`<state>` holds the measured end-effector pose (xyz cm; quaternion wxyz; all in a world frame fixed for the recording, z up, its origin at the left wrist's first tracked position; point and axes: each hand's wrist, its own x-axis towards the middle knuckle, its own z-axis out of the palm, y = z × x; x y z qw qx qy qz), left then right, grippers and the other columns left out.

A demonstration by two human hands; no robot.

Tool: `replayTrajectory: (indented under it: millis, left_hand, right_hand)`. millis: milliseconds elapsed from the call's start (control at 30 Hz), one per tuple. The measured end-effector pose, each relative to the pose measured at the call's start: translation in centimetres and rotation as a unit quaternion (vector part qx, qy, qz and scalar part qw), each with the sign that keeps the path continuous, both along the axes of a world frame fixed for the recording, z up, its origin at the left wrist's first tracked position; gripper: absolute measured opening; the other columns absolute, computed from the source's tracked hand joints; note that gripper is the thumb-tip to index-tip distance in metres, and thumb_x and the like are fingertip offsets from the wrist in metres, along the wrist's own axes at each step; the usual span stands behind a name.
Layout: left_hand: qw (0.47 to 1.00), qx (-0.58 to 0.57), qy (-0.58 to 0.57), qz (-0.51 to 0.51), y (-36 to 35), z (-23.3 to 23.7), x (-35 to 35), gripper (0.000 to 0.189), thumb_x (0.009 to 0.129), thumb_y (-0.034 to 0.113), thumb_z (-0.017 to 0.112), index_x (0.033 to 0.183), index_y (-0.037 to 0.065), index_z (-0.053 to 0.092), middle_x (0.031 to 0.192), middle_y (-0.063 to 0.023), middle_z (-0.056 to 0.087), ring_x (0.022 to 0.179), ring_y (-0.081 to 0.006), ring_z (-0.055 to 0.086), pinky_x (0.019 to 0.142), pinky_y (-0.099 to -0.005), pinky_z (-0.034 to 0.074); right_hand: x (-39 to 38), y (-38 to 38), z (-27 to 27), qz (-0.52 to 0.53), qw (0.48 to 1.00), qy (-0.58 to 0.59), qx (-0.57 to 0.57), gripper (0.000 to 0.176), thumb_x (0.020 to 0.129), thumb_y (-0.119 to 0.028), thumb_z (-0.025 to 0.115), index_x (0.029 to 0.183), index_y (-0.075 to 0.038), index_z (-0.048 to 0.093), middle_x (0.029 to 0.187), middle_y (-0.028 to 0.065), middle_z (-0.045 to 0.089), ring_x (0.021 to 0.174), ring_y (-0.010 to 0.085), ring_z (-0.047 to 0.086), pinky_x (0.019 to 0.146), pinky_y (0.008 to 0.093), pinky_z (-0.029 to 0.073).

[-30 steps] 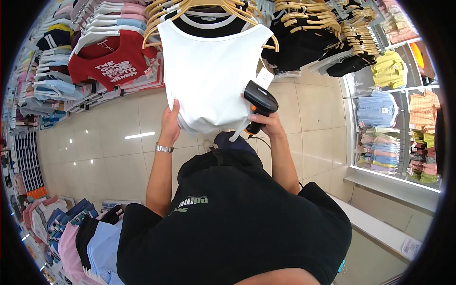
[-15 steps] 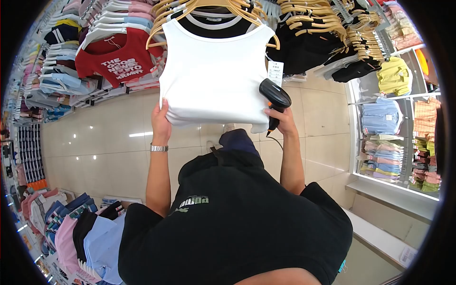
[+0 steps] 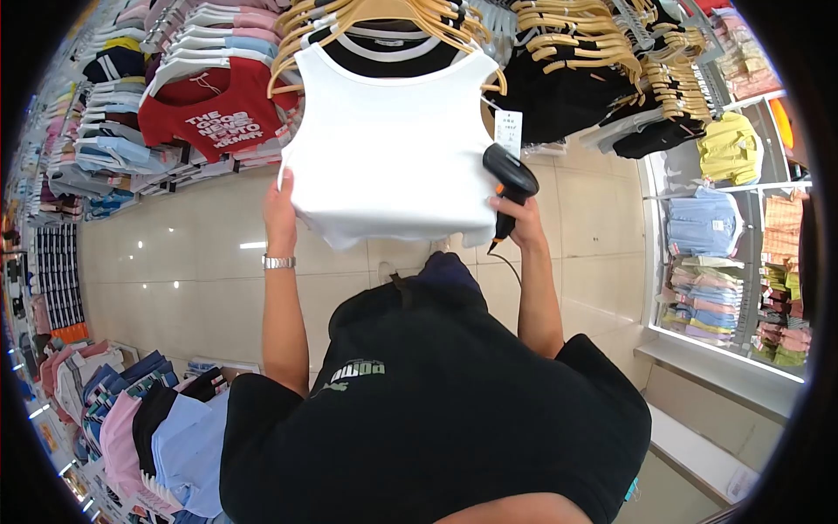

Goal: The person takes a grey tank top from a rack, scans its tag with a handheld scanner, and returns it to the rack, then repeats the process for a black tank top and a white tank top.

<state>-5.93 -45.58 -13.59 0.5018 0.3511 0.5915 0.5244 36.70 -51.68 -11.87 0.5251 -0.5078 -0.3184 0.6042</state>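
Note:
A white tank top (image 3: 388,148) hangs on a wooden hanger (image 3: 384,12) at the front of a rack, in the upper middle of the head view. My left hand (image 3: 280,218) is closed on the top's left side edge. In my right hand (image 3: 524,220) is a black barcode scanner (image 3: 511,173) with orange trim, gripped by its handle; the thumb lies at the top's right lower edge. A white price tag (image 3: 508,133) hangs at the top's right side, just above the scanner head. The scanner's cable (image 3: 515,266) trails down from the handle.
Black garments (image 3: 550,96) on wooden hangers hang to the right of the tank top. A red printed shirt (image 3: 209,105) hangs at the left. White shelves (image 3: 650,253) with folded clothes stand at the right. Light blue garments (image 3: 192,445) lie at the lower left. Tiled floor (image 3: 175,262) lies below.
My left hand has moved left and slightly down, spreading the tank top's lower part wider and lower. The scanner in my right hand has shifted slightly right.

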Motion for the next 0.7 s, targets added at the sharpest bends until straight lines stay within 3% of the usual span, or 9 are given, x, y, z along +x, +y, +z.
replayTrajectory:
  millis: [133,400,700]
  left_hand:
    - [0.995,0.054,0.077,0.042,0.8,-2.9,-2.0,0.044,0.104,0.035,0.056,0.117,-0.006,0.066,0.106,-0.0092,0.071,0.094,-0.0116,0.063,0.084,-0.0284,0.049]
    - [0.991,0.051,0.079,0.099,1.2,-3.5,-4.0,0.042,0.103,0.033,0.058,0.119,-0.006,0.066,0.104,-0.0094,0.072,0.090,-0.0121,0.064,0.082,-0.0273,0.050]
    - [0.997,-0.040,0.028,-0.064,-1.6,-3.4,0.7,0.055,0.104,0.044,0.054,0.122,-0.006,0.062,0.107,-0.0090,0.072,0.093,-0.0104,0.065,0.083,-0.0262,0.051]
  right_hand:
    - [1.5,0.5,-0.4,-0.043,0.999,0.013,0.006,0.037,0.074,-0.001,0.079,0.107,-0.003,0.061,0.092,0.0017,0.058,0.086,0.0132,0.060,0.077,0.0292,0.049]
    - [3.7,1.8,-1.1,-0.050,0.999,0.020,0.012,0.036,0.076,-0.001,0.078,0.107,-0.002,0.060,0.093,0.0035,0.060,0.086,0.0144,0.062,0.079,0.0304,0.051]
    - [-0.7,0.9,-1.2,0.052,0.998,-0.023,0.009,0.042,0.072,-0.002,0.080,0.111,-0.004,0.064,0.093,-0.0005,0.059,0.087,0.0109,0.056,0.078,0.0277,0.043]
